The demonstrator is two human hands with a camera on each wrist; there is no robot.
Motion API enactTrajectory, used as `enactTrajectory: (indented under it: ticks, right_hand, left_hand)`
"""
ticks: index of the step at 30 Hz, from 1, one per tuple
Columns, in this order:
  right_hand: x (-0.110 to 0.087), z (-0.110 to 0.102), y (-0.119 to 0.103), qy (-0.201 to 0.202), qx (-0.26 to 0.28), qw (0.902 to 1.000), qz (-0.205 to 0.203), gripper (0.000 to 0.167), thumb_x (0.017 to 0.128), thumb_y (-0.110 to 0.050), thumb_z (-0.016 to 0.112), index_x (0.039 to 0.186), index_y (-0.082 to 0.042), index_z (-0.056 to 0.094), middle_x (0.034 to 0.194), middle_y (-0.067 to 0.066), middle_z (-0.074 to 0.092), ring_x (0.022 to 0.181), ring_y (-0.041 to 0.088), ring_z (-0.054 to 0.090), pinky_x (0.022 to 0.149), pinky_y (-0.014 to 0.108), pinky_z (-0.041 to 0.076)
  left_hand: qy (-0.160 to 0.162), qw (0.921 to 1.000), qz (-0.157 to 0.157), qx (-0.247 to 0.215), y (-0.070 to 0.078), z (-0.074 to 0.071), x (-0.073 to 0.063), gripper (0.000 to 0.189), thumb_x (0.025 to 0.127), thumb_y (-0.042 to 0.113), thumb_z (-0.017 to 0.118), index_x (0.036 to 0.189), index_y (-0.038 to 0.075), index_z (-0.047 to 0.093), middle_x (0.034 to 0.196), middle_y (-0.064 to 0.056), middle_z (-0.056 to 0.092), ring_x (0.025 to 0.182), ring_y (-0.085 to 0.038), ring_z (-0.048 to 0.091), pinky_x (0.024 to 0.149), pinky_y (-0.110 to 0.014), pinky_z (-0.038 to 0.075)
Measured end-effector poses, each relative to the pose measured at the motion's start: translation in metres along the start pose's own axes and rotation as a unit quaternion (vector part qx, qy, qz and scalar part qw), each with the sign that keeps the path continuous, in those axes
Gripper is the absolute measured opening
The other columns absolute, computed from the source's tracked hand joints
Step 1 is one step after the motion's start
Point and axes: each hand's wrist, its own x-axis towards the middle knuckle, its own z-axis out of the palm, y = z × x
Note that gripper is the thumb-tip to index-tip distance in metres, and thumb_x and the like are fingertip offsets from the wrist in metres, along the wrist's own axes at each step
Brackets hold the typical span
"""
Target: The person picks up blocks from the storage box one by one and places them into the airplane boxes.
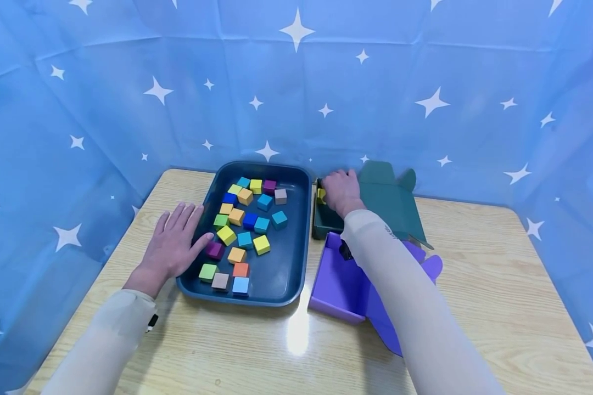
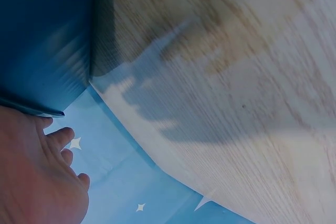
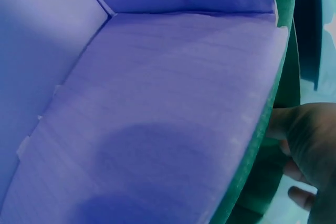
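My left hand (image 1: 170, 247) lies with straight, spread fingers at the left rim of a dark blue tray (image 1: 286, 274), its thumb over the rim. Small coloured cubes, such as a yellow cube (image 1: 261, 244), an orange-red cube (image 1: 241, 270) and a light blue cube (image 1: 240, 286), are scattered in the tray. My right hand (image 1: 343, 192) reaches down into an open green box (image 1: 326, 219), fingers bent downward. Beside it in that box shows a yellow cube (image 1: 321, 196). In the right wrist view the green wall hides part of the fingers, and whether they hold anything I cannot tell.
An open purple box (image 1: 338, 282) stands in front of the green one, under my right forearm, its lid spread to the right. The green lid (image 1: 390, 203) lies folded back rightward. A blue star-patterned cloth (image 1: 296, 93) surrounds the wooden table (image 1: 494, 274).
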Motion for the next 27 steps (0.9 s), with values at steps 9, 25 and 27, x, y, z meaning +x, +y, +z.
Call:
enactTrajectory:
  ticks: [9,25,27]
  right_hand:
    - [-0.009,-0.016,0.001,0.021,0.022,0.9995,0.002,0.024,0.091,-0.037,0.067,0.105,-0.018,0.072,0.11,0.005,0.07,0.103,0.028,0.058,0.087,0.043,0.04]
    - [-0.04,-0.033,-0.061,0.022,0.066,0.9937,-0.088,0.042,0.089,-0.043,0.068,0.126,-0.023,0.066,0.122,0.002,0.065,0.116,0.023,0.051,0.105,0.044,0.039]
    - [-0.041,-0.032,-0.069,0.017,0.057,0.9931,-0.101,0.042,0.089,-0.043,0.069,0.127,-0.024,0.066,0.123,0.002,0.064,0.117,0.023,0.051,0.106,0.044,0.039]
  left_hand:
    - [-0.002,1.0,0.006,-0.006,0.003,-0.003,0.0,0.08,0.098,0.06,0.035,0.158,0.013,0.011,0.163,-0.018,0.014,0.152,-0.039,0.004,0.121,-0.061,0.001]
    - [-0.008,0.9998,0.01,-0.015,0.003,-0.005,-0.005,0.08,0.099,0.06,0.034,0.158,0.011,0.01,0.162,-0.021,0.015,0.151,-0.041,0.004,0.12,-0.063,0.0]
    - [-0.007,0.9999,0.011,-0.011,0.004,-0.006,-0.005,0.08,0.099,0.06,0.033,0.158,0.011,0.01,0.162,-0.022,0.015,0.15,-0.041,0.005,0.12,-0.063,0.001]
